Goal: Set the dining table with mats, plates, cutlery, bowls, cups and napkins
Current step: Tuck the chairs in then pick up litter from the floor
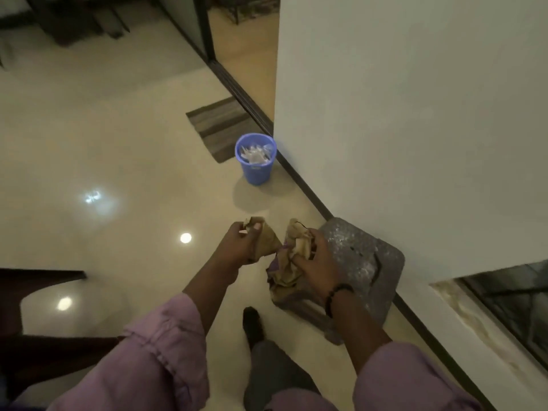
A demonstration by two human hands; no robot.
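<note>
Head view, looking down as I stand on a polished floor (124,137) beside a white wall (400,114). My left hand (240,244) pinches a folded piece of brown paper (268,237), thumb on top and fingers (255,227) curled under it; my right hand (315,264) grips a larger crumpled wad of brown paper (286,274), fingers wrapped round it. Neither hand is free or slack. I cannot tell whether this paper is napkin stock or wrapping.

Landmark: the blue bin (255,158), standing on the floor against the skirting at the foot of the wall, with clear plastic scraps inside. Both hands lie on the near side of the bin, well apart from it; the left hand sits nearly in line with it, the right hand nearer the wall. I judge the coming move to be a reach forward toward the bin, and the left hand has the straighter line.

Room and edges: bare floor between the hands and the bin; a striped floor mat (221,126) just beyond the bin; a grey speckled stool (361,262) on the near side of the bin, below the right hand, close to the wall; my foot (252,323) nearer still. A dark table edge (41,277) shows far to the left; no mats, plates, cutlery, bowls or cups are in view
</note>
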